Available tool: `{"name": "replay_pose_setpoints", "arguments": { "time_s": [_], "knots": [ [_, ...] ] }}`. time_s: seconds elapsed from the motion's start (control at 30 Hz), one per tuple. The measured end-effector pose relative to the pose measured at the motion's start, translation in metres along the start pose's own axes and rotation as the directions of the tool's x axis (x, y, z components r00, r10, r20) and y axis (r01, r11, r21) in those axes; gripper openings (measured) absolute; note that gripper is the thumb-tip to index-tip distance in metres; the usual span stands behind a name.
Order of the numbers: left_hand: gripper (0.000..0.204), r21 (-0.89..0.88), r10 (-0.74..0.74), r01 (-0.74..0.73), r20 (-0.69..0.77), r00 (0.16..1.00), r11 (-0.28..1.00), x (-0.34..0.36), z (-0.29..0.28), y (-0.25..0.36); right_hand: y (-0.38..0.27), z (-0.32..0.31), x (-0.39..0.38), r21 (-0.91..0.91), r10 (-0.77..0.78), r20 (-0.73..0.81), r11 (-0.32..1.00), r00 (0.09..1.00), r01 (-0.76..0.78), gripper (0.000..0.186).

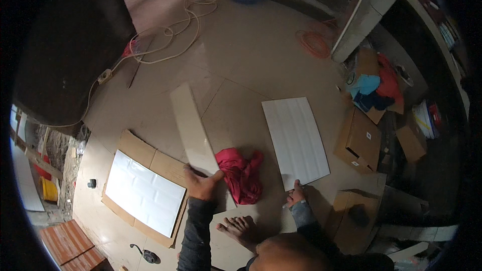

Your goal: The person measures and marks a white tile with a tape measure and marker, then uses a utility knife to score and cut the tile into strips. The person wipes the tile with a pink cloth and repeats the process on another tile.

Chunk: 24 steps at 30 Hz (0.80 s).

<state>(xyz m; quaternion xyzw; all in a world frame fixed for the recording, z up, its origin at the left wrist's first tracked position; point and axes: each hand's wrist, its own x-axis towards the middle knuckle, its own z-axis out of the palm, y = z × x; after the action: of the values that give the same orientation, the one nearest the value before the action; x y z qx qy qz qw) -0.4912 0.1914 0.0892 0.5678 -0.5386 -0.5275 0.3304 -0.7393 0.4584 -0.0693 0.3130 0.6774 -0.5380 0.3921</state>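
- Head view: our left hand (202, 185) spans the long strip (190, 123); we can't tell if its fingers grip.
- Our right hand (296, 195) pinches one white board (295, 140) near the red cloth (242, 178).
- The other board (145, 193) already lies on cardboard (134, 148).

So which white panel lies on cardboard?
The left white panel, on the flat brown cardboard; the right white panel is off it, right hand at its corner.

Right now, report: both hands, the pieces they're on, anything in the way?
Left hand on long beige strip, grip unclear. Right hand on near corner of right-hand white panel. Crumpled red cloth between strip and panel, possibly in the way.
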Motion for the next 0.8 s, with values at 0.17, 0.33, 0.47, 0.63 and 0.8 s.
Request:
{"name": "replay_pose_setpoints", "arguments": {
  "time_s": [0.17, 0.33, 0.47, 0.63, 0.8],
  "knots": [
    [0.073, -0.101, -0.122, 0.113, -0.088, 0.989, 0.988, 0.003, -0.035, -0.015, -0.012, 0.013, -0.005, -0.196, -0.017, -0.036, 0.981, 0.999, 0.010, 0.043],
    [0.064, -0.225, -0.160, 0.150, -0.027, 0.987, 0.963, -0.002, -0.062, -0.002, -0.015, 0.023, -0.005, -0.198, -0.099, -0.065, 0.977, 0.993, 0.084, 0.041],
    [0.057, -0.277, -0.190, 0.176, -0.027, 0.981, 0.945, -0.002, -0.081, 0.017, -0.012, 0.021, -0.010, -0.264, -0.166, -0.086, 0.955, 0.982, 0.138, 0.040],
    [0.054, -0.205, -0.084, 0.066, -0.079, 0.993, 0.976, -0.003, -0.104, 0.024, -0.005, 0.008, -0.034, -0.378, -0.241, -0.088, 0.906, 0.966, 0.192, 0.039],
    [0.076, -0.060, -0.074, 0.063, -0.213, 0.974, 0.996, -0.009, -0.121, 0.017, -0.001, -0.011, -0.049, -0.460, -0.300, -0.081, 0.857, 0.951, 0.231, 0.039]
  ]
}}
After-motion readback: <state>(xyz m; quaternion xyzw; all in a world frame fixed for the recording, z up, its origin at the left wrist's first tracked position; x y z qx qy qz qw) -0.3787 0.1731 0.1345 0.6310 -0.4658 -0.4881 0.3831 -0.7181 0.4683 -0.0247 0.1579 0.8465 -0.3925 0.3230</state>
